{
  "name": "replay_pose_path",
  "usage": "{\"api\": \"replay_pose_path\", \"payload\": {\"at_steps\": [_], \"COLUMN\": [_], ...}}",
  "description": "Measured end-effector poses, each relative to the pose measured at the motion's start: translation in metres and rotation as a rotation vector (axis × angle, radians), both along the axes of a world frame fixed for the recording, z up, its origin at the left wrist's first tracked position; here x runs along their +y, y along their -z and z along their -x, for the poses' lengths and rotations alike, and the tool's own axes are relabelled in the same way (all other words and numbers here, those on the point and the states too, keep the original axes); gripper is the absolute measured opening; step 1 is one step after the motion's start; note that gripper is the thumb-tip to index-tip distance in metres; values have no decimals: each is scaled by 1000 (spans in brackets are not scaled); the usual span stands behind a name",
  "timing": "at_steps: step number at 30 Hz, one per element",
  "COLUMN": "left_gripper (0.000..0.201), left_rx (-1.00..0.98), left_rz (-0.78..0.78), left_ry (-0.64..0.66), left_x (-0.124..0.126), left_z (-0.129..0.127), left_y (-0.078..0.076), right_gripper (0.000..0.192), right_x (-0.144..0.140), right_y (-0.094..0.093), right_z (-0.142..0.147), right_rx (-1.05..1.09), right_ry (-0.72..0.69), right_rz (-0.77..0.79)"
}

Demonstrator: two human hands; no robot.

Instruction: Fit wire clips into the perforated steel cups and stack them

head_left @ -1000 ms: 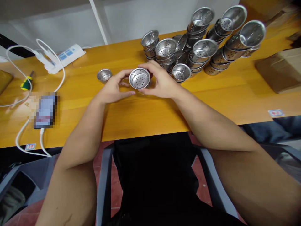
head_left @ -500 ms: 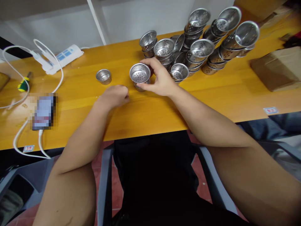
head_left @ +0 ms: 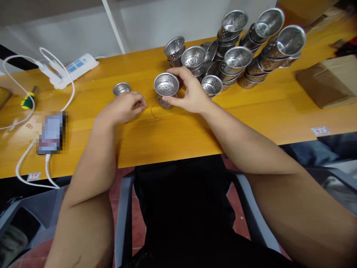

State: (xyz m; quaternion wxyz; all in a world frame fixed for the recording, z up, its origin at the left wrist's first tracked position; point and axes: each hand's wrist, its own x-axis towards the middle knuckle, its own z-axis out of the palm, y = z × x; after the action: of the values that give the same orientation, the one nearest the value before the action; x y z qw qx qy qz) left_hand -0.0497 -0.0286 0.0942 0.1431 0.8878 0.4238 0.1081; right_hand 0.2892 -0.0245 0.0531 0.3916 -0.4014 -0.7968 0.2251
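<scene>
My right hand [head_left: 191,91] grips a perforated metal cup [head_left: 166,85], thumb at the near side and fingers behind the rim. Directly beneath it is another small metal cup [head_left: 165,102]; whether the two touch I cannot tell. To the left, my left hand [head_left: 125,106] hovers over the table, fingers curved with a gap to the thumb and nothing visible between them. Just behind that hand stands a small metal cup [head_left: 121,88], its lower part hidden. A thin curved wire-like strand [head_left: 153,112] lies between my hands.
Several stacks of perforated cups [head_left: 237,59] stand at the back right, beside a cardboard box [head_left: 329,80]. On the left are a power strip [head_left: 75,70] with white cables, a screwdriver [head_left: 28,100] and a phone [head_left: 51,132]. The wooden table's [head_left: 173,143] front edge is near my body.
My left hand has moved left from beside the held cup, its fist loosening, and now partly covers the small cup. The thin strand has come into view. My right hand has barely moved.
</scene>
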Motion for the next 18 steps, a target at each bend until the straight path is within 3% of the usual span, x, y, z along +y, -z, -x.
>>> {"api": "replay_pose_path", "payload": {"at_steps": [3,6,15,18], "left_gripper": [22,23,9,24], "left_rx": [43,148,451,555], "left_rz": [36,72,77,54], "left_ry": [85,141,-57,-18], "left_x": [1,-6,-42,-53], "left_z": [0,-19,-77,-90], "left_y": [3,4,-13,-16], "right_gripper": [118,118,116,115], "right_x": [-1,-3,-6,-4], "right_y": [-1,-3,-5,-2], "right_z": [1,1,3,3], "right_rx": [-13,0,3,-7], "right_ry": [-10,-21,18,12], "right_rz": [4,11,22,20]}}
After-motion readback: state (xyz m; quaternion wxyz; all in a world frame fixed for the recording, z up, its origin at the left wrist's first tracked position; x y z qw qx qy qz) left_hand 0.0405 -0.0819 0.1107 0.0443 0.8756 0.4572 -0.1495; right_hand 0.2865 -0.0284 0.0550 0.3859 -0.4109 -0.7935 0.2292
